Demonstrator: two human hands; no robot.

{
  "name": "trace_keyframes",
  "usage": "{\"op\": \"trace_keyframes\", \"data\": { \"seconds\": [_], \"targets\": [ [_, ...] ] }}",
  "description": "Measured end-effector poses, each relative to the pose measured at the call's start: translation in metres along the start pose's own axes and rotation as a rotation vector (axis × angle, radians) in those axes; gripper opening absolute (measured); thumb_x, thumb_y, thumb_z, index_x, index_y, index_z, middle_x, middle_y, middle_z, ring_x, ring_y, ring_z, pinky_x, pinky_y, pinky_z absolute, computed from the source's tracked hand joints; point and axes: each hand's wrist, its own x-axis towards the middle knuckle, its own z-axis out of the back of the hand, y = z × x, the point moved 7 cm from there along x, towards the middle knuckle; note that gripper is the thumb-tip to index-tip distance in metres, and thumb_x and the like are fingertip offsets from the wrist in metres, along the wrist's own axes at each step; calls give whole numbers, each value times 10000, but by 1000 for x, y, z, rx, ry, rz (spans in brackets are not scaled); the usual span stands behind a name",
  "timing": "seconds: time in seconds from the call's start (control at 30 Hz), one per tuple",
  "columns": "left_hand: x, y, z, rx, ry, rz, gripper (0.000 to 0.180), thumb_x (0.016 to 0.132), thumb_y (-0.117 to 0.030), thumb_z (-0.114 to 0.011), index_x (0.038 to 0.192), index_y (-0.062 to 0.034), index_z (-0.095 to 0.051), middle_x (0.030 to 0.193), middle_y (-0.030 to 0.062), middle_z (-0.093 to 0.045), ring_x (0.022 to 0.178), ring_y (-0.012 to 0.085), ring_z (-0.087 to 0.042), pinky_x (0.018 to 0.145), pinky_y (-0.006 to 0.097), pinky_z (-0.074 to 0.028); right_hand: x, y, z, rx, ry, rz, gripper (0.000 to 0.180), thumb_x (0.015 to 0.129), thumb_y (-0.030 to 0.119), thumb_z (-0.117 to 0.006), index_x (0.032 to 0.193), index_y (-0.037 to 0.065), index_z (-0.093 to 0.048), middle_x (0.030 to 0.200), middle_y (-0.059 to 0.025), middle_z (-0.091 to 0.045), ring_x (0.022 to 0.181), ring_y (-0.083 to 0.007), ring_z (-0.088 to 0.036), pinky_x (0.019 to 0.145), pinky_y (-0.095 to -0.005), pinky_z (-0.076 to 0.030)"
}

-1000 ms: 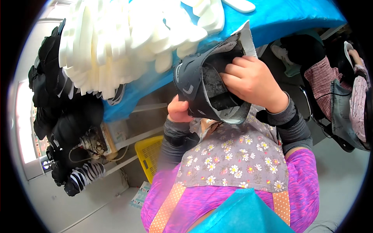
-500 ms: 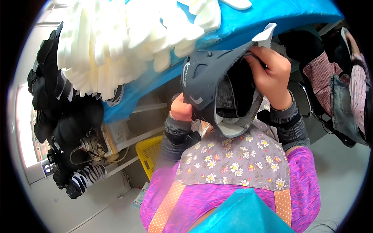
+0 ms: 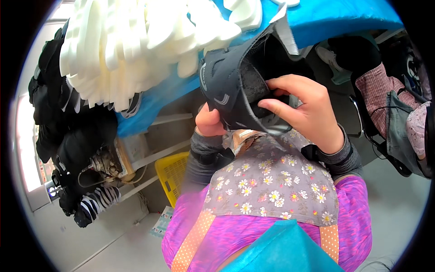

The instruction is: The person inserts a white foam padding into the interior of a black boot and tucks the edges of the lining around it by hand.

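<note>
I hold a dark grey shoe upper [image 3: 226,88] with a white tab at its top, close under the camera. My left hand [image 3: 209,123] grips it from below and behind, mostly hidden by the fabric. My right hand [image 3: 302,111] clasps its open side, with fingers curled over the rim into the black lining. A pile of white foam insoles [image 3: 136,45] lies on the blue table [image 3: 335,18] just beyond the upper.
Black shoe uppers [image 3: 68,127] hang in a heap at the left over a zebra-striped one [image 3: 97,204]. A yellow crate [image 3: 174,174] stands under the table. Another person in a checked sleeve [image 3: 376,86] sits at the right. My floral apron [image 3: 272,181] fills the lower middle.
The upper has swung up and left. My right hand slid from its top edge down to the open side, fingers now reaching into the lining. My left hand stays underneath.
</note>
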Motion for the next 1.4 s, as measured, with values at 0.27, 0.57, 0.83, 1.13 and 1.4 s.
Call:
{"op": "trace_keyframes", "data": {
  "seconds": [0.27,0.57,0.83,1.13,1.4],
  "targets": [
    [7,5,-10,44,14,2,821,808,-303,-724,1465,28,-359,1447,170,-485,1303,325,-500,1097,452,-399,3,9,-8,19,33,258,148,752,26,-742,801,22,-602,773,-99,-616,773,-289,-608,663,-368,-483],
    [17,25,-17,10,24,80,743,892,-329,-662,1462,31,-349,1436,169,-491,1296,305,-509,1094,439,-404,1,-4,-17,73,71,139,146,807,27,-688,878,8,-561,802,-146,-562,718,-354,-579,623,-382,-469],
    [14,39,-5,176,71,202,723,866,-258,-724,1446,12,-385,1446,137,-488,1313,286,-488,1118,438,-365,-14,-90,-26,924,88,-780,138,913,136,-655,834,47,-587,653,30,-539,401,-58,-454,396,-200,-357],
    [23,44,-1,24,3,173,778,856,-371,-733,1448,4,-395,1407,143,-525,1285,298,-518,1086,449,-412,-14,-84,-15,949,219,-616,335,1032,328,-482,1027,26,-627,965,3,-624,851,-49,-583,743,-204,-481],
    [22,46,0,88,43,184,735,880,-333,-715,1449,-2,-388,1428,138,-498,1308,286,-492,1095,443,-394,-20,-73,-6,349,186,-567,249,847,182,-751,829,-39,-638,686,-16,-577,646,-46,-495,559,-240,-412]
  ]
}}
